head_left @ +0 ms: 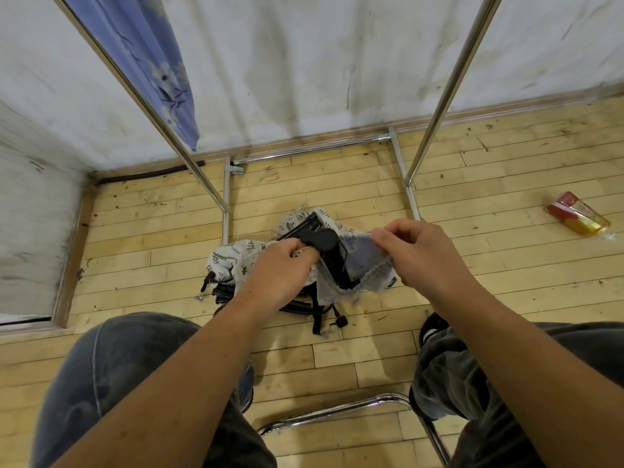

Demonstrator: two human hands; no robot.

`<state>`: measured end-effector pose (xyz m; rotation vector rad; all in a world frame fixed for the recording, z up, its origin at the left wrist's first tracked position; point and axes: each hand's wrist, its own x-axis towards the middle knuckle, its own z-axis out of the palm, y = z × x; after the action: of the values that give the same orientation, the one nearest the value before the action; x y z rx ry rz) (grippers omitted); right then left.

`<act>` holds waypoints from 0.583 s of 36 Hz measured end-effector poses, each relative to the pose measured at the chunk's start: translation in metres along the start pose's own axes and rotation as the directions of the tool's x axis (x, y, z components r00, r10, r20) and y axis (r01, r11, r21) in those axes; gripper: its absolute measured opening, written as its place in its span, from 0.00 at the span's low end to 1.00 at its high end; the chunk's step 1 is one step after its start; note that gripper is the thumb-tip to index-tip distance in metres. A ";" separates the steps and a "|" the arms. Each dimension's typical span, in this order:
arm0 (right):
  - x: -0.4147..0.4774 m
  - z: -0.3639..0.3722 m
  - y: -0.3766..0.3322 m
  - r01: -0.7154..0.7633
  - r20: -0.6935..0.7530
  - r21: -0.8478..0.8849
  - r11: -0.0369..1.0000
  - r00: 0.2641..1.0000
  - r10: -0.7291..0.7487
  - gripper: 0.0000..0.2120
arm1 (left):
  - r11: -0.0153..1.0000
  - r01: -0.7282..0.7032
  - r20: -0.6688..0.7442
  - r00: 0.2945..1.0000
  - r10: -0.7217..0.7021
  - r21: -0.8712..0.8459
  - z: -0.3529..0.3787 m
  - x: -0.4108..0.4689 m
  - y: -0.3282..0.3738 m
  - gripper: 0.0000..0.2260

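A bare, well-worn domestic room, most likely a bedroom or dormitory corner; beyond the right hand point(422, 255) and the left hand point(280, 268) stands a chrome clothes rack point(437, 119), one pole rising on either side; up and left of the left hand a blue flowered cloth point(145, 62) hangs from it; beneath both hands runs a scuffed wood-strip floor point(337, 359), meeting stained white walls point(304, 62) at a skirting board point(506, 109); far right of the right hand lies a snack packet point(577, 214).

Black straps point(316, 319) — mostly hidden under patterned cloth point(233, 256).

Scuffed white walls point(337, 62), pale wooden floor point(489, 170), chrome rack point(445, 82).
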<state>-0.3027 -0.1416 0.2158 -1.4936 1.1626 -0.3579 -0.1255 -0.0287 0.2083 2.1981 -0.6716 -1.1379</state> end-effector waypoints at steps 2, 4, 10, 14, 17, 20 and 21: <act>0.002 0.000 0.002 -0.040 -0.029 -0.003 0.999 0.999 0.040 0.13 | 1.000 -0.007 -0.023 1.000 0.007 -0.027 -0.001 -0.001 0.002 0.10; 0.003 0.000 0.004 -0.061 -0.054 -0.035 0.998 0.997 0.059 0.13 | 0.999 -0.023 -0.053 0.998 0.022 -0.036 -0.001 -0.002 0.002 0.11; 0.004 0.000 0.006 -0.072 -0.065 -0.097 0.993 0.996 0.066 0.12 | 0.997 -0.035 -0.105 0.994 0.027 -0.072 -0.002 0.001 0.001 0.11; 0.005 -0.001 0.008 -0.080 -0.083 -0.109 0.991 0.994 0.071 0.09 | 0.992 -0.038 -0.131 0.991 0.022 -0.124 -0.003 0.001 0.001 0.13; 0.005 -0.001 0.008 -0.090 -0.089 -0.115 0.989 0.993 0.080 0.09 | 0.984 -0.039 -0.154 0.988 0.012 -0.174 -0.003 0.002 0.001 0.13; 0.004 -0.002 0.007 -0.103 -0.105 -0.119 0.987 0.990 0.091 0.09 | 0.981 -0.050 -0.193 0.981 0.013 -0.188 -0.003 0.003 0.003 0.12; 0.004 -0.002 0.007 -0.104 -0.110 -0.116 0.988 0.990 0.091 0.09 | 0.980 -0.054 -0.203 0.979 0.015 -0.190 -0.003 0.004 0.003 0.11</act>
<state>-0.3057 -0.1448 0.2089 -1.5315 1.3562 -0.3058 -0.1215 -0.0325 0.2099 2.0902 -0.4889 -0.9072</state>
